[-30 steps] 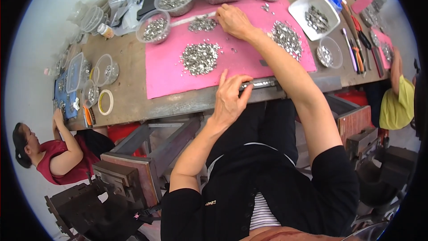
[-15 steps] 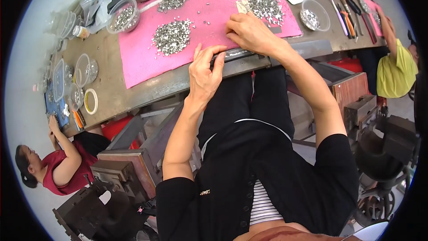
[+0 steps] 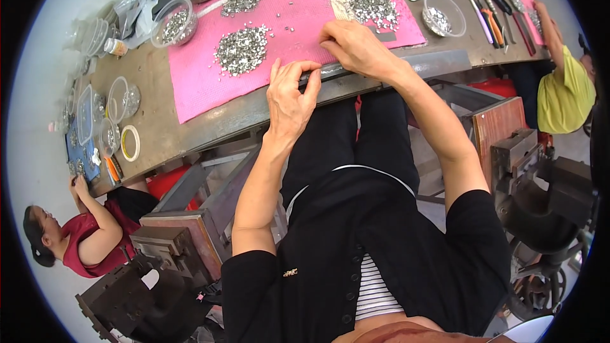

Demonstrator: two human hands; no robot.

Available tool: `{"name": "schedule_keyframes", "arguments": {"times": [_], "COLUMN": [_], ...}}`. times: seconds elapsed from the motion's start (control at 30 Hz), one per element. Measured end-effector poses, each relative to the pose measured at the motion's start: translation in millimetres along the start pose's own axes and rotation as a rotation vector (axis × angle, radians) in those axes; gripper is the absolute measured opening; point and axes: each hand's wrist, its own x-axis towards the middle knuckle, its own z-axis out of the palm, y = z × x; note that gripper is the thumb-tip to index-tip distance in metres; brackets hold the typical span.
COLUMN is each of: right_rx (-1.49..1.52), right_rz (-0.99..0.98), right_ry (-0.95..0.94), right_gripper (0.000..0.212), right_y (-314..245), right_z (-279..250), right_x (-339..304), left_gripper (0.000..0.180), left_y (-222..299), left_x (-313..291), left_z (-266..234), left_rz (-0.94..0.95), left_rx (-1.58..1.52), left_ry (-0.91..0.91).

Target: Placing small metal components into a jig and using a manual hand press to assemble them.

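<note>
Along the table's front edge lies a dark narrow bar, partly covered by my hands. At its left end is my left hand, thumb and index finger drawn together; anything between the tips is too small to make out. My right hand hovers over the bar with fingers curled in, and what they hold, if anything, is hidden. Beyond it, a heap of small silvery metal pieces lies on the pink mat. Another heap of shiny pieces is spread to the left.
Clear tubs of metal parts stand at the back left, and a round tub sits right of the mat. Pliers and other hand tools lie farther right. A tape roll rests at left. Co-workers sit at both sides.
My right hand has shifted slightly left and down. My left thumb and index finger have come closer together beside the bar. The whole view has shifted a little.
</note>
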Motion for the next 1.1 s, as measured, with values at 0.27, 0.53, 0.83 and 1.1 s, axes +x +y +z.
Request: {"name": "schedule_keyframes", "arguments": {"times": [0.27,0.53,0.83,1.1], "right_rx": [0.223,0.101,0.101,-0.170], "right_rz": [0.111,0.088,0.077,-0.097], "right_ry": [0.125,0.166,0.170,0.135], "right_gripper": [0.012,0.011,0.012,0.018], "right_y": [-34.7,-37.4,-37.0,-44.3], "right_z": [4.2,9.0,9.1,-2.1], "right_x": [-35.2,-38.9,-36.0,-45.6], "left_gripper": [0.009,0.012,0.028,0.007], "left_y": [-0.4,-6.3,-5.0,-31.8], "left_x": [0.0,-6.7,-11.7,42.3], "left_z": [-6.8,3.4,0.3,-36.9], "left_rz": [-0.032,0.200,0.161,0.165], "left_rx": [-0.042,0.153,0.104,0.256], "left_ry": [-0.057,0.044,0.069,0.235]}}
